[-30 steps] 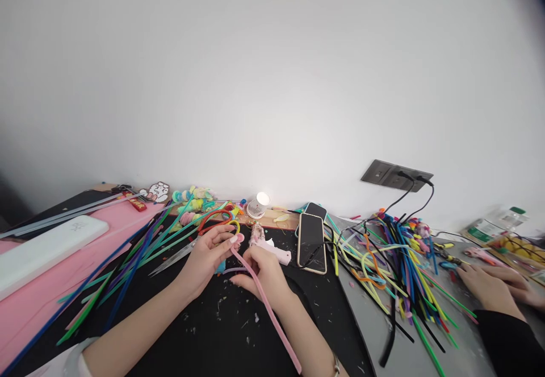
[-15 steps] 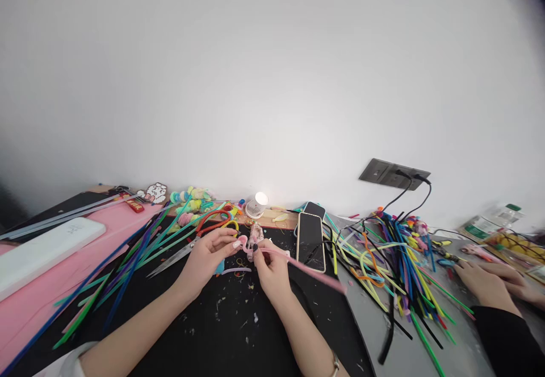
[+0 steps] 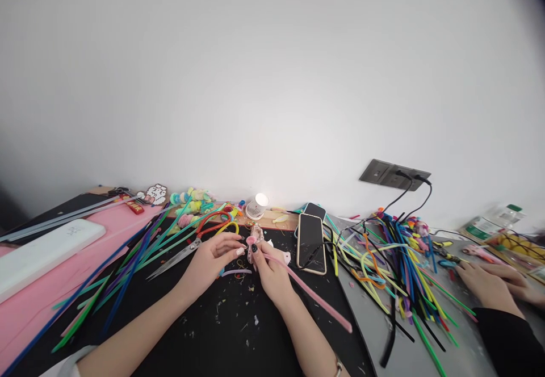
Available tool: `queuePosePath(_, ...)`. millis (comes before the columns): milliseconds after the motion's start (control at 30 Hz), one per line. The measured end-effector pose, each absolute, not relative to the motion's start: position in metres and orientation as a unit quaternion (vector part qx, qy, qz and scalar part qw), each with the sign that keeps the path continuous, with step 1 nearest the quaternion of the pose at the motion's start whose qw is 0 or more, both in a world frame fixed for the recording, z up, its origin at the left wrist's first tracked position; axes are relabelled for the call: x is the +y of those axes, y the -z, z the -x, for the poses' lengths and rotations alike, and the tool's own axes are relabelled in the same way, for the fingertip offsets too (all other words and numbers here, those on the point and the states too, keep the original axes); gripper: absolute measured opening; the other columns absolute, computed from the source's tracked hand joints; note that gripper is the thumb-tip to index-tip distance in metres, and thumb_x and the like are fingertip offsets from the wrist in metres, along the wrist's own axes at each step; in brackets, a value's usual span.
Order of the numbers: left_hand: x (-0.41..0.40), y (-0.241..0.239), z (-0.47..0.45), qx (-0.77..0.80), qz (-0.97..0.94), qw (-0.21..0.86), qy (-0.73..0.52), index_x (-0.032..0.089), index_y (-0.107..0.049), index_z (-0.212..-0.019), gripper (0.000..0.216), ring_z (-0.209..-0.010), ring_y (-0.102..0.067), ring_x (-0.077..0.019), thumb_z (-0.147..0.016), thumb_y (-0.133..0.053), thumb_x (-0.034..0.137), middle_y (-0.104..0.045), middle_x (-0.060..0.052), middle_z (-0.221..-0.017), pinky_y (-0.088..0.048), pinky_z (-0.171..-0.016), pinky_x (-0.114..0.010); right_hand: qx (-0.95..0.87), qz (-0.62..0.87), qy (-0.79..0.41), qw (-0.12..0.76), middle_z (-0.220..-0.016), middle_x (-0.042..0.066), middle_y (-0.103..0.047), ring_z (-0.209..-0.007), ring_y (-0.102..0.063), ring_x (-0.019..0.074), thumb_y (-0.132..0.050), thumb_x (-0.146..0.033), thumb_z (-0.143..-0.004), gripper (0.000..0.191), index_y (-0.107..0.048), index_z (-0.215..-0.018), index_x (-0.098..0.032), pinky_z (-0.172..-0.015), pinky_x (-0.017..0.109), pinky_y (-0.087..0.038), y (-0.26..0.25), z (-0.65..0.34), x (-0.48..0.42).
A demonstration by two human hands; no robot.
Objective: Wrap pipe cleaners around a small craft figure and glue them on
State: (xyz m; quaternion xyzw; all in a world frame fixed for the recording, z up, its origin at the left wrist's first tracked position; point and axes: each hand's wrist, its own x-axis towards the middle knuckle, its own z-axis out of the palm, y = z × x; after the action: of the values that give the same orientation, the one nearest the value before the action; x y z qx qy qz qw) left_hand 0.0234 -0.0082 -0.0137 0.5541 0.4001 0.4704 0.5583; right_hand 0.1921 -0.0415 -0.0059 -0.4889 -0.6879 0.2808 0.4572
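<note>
Between the thumb and fingers of my right hand (image 3: 270,266) is a pink pipe cleaner (image 3: 321,300). Its curled end shows above my dark-painted thumbnail, while the long straight tail runs down to the right. My left hand (image 3: 217,255) hovers just left of the curl, thumb and fingers a little apart, with nothing visible between them. Behind the curl lies a clear, pinkish object (image 3: 256,232) that I cannot name, partly covered. Scissors (image 3: 179,258) with red and yellow handles lie open to the left of my left hand.
Two phones (image 3: 310,243) lie right of my hands. Farther right spreads a pile of coloured pipe cleaners (image 3: 404,275), with another person's hands (image 3: 489,283) beyond it. More pipe cleaners (image 3: 131,269) lie left, by a white box-like object (image 3: 51,252). A lit white cup (image 3: 256,206) stands near the wall.
My left hand has come away from the pink curl and dropped slightly. The pipe cleaner's tail has swung lower. My right hand keeps its hold in nearly the same place.
</note>
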Motion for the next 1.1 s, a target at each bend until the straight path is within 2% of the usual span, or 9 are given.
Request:
queuePosePath(133, -0.007, 0.016, -0.023, 0.402, -0.576, 0.534, -0.47, 0.018, -0.064, -0.098, 0.035, -0.092, -0.069, -0.0242, -0.071, -0.073, 0.037, -0.073, -0.007, -0.093, -0.055, -0.088, -0.039, -0.701, 0.478, -0.265, 0.458, -0.067, -0.001, -0.049, -0.063, -0.046, 0.0141, -0.037, -0.037, -0.097, 0.033, -0.051, -0.073, -0.02, -0.06, 0.023, -0.034, 0.007, -0.195, -0.04)
queuePosePath(233, -0.007, 0.016, -0.022, 0.408, -0.573, 0.522, -0.482, 0.019, -0.064, -0.099, 0.033, -0.088, -0.068, -0.0233, -0.074, -0.068, 0.04, -0.07, -0.006, -0.093, -0.056, -0.081, -0.038, -0.709, 0.478, -0.253, 0.451, -0.07, 0.0, -0.051, -0.065, -0.047, 0.0149, -0.036, -0.037, -0.098, 0.031, -0.052, -0.075, -0.021, -0.062, 0.024, -0.035, 0.006, -0.195, -0.041)
queuePosePath(400, -0.008, 0.012, -0.02, 0.437, -0.597, 0.474, -0.478, 0.018, -0.063, -0.098, 0.031, -0.068, -0.063, -0.0194, -0.081, -0.059, 0.044, -0.061, 0.0, -0.071, -0.053, -0.072, -0.035, -0.702, 0.497, -0.242, 0.449, -0.067, -0.001, -0.049, -0.062, -0.046, 0.0144, -0.036, -0.038, -0.098, 0.033, -0.048, -0.073, -0.021, -0.06, 0.024, -0.033, 0.006, -0.194, -0.042)
queuePosePath(533, -0.009, 0.009, -0.02, 0.458, -0.617, 0.442, -0.463, 0.019, -0.062, -0.099, 0.031, -0.065, -0.059, -0.0196, -0.083, -0.054, 0.044, -0.055, 0.002, -0.064, -0.048, -0.068, -0.033, -0.693, 0.507, -0.23, 0.458, -0.067, -0.001, -0.05, -0.06, -0.046, 0.0141, -0.033, -0.038, -0.098, 0.034, -0.047, -0.071, -0.021, -0.057, 0.024, -0.032, 0.007, -0.194, -0.041)
queuePosePath(733, -0.01, 0.013, -0.019, 0.458, -0.64, 0.423, -0.448, 0.02, -0.061, -0.101, 0.031, -0.067, -0.056, -0.0191, -0.086, -0.049, 0.044, -0.054, 0.001, -0.071, -0.046, -0.067, -0.032, -0.688, 0.521, -0.195, 0.467, -0.063, -0.002, -0.049, -0.057, -0.044, 0.0134, -0.037, -0.035, -0.096, 0.033, -0.043, -0.066, -0.021, -0.054, 0.024, -0.031, 0.005, -0.194, -0.041)
queuePosePath(1100, -0.007, 0.008, -0.012, 0.525, -0.645, 0.267, -0.488, 0.021, -0.064, -0.098, 0.025, -0.078, -0.054, -0.0199, -0.086, -0.049, 0.037, -0.048, -0.003, -0.089, -0.049, -0.069, -0.032, -0.658, 0.567, -0.157, 0.471, -0.058, -0.004, -0.04, -0.055, -0.042, 0.0126, -0.038, -0.032, -0.093, 0.032, -0.036, -0.062, -0.022, -0.055, 0.024, -0.03, 0.01, -0.199, -0.036)
